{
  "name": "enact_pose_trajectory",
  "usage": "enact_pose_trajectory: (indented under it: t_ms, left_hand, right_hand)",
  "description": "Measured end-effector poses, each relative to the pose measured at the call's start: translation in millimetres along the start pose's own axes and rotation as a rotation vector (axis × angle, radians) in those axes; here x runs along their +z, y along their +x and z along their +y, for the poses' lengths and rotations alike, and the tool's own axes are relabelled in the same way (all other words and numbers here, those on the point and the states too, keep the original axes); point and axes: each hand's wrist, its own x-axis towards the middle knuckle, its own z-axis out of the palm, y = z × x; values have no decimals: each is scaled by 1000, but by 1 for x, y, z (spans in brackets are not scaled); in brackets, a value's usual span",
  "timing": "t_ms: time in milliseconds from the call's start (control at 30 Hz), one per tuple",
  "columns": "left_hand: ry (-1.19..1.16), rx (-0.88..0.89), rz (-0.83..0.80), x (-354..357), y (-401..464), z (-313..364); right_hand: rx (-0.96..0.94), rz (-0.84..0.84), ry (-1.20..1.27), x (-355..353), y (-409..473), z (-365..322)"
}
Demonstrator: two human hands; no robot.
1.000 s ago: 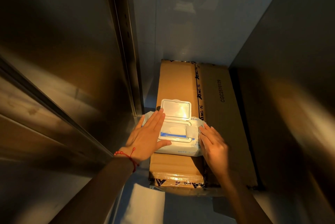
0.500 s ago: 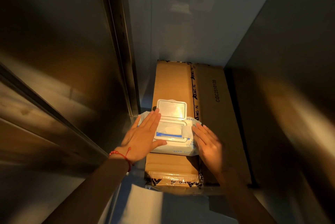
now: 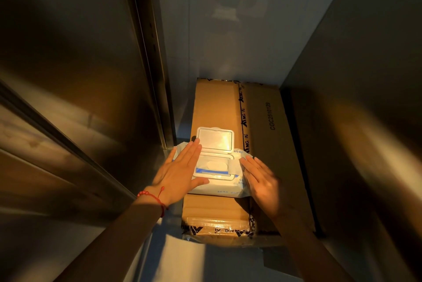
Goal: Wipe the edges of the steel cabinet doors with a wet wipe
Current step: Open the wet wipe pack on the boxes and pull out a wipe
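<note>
Your left hand [image 3: 180, 168] lies flat on the left side of the wet wipe pack [image 3: 217, 173], fingers straight and together, thumb spread along the pack's near edge. Your right hand [image 3: 262, 181] rests against the right end of the pack with fingers straight and relaxed; it grips nothing. A red bead bracelet [image 3: 153, 197] with a cord circles your left wrist.

The pack is a soft white plastic pouch with blue print and a rigid rectangular dispenser frame on top. Its hinged flip lid [image 3: 215, 139] stands open, tilted away from you, smooth and glossy with rounded corners. Inside the frame a pale oval opening and a blue strip are visible; whether a wipe protrudes cannot be determined.

The pack lies on a long, flat cardboard box [image 3: 262, 144], matte brown, sealed along its length with black-printed tape. Clear, wrinkled film tape covers the box's near end. A printed code runs along the right-hand flap.

The box sits in a narrow space. On your left stands the steel cabinet door [image 3: 75, 76], a brushed, reflective panel with a vertical folded edge [image 3: 150, 64] beside the box. A second dark metal panel [image 3: 365, 76] rises on your right. A pale grey wall [image 3: 228, 30] closes the far end.

Warm, low light leaves both side panels in heavy shadow and blur. Both forearms are cut off by the lower frame edge. The small text on the pack is illegible.
</note>
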Motion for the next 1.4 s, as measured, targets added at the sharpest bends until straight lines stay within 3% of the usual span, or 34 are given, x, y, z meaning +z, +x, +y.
enact_pose_trajectory:
  t_ms: [333,1000,1400]
  left_hand:
    - [-13,-9,7,0,1,1]
    - [-34,-19,11,-2,0,5]
    - [-50,-22,-1,-4,0,5]
  right_hand:
    - [42,9,10,-5,6,-7]
    - [129,-132,16,-24,27,-34]
    - [183,-87,36,-18,14,-28]
